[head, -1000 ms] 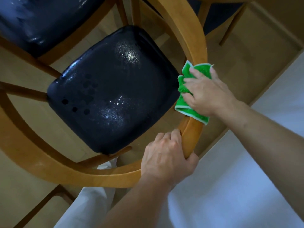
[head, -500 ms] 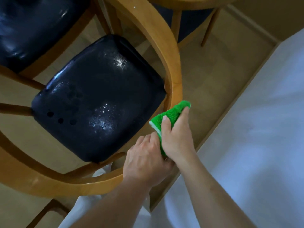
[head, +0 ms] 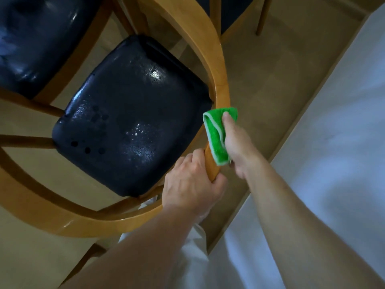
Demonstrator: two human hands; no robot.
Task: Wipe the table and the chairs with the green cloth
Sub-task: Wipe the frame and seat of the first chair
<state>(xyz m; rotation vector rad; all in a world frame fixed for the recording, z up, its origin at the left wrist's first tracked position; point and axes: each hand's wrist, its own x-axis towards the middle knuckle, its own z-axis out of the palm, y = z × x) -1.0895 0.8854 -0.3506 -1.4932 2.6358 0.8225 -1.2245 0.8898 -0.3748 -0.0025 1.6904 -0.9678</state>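
Observation:
A wooden chair with a curved backrest rail (head: 216,65) and a shiny black seat (head: 133,113) fills the middle of the view. My right hand (head: 237,142) is closed on the folded green cloth (head: 217,134), pressing it against the right side of the rail. Just below it, my left hand (head: 191,186) grips the same rail, fingers wrapped around the wood. The cloth covers the stretch of rail under it.
A second chair with a black seat (head: 35,38) stands at the upper left, and more wooden legs (head: 260,17) show at the top. A white wall surface (head: 333,142) runs along the right, above a beige floor (head: 270,69). White trousers (head: 191,257) are below.
The cloth first slid down the rail toward my left hand, and has now moved back up a little. My left hand kept its grip on the rail.

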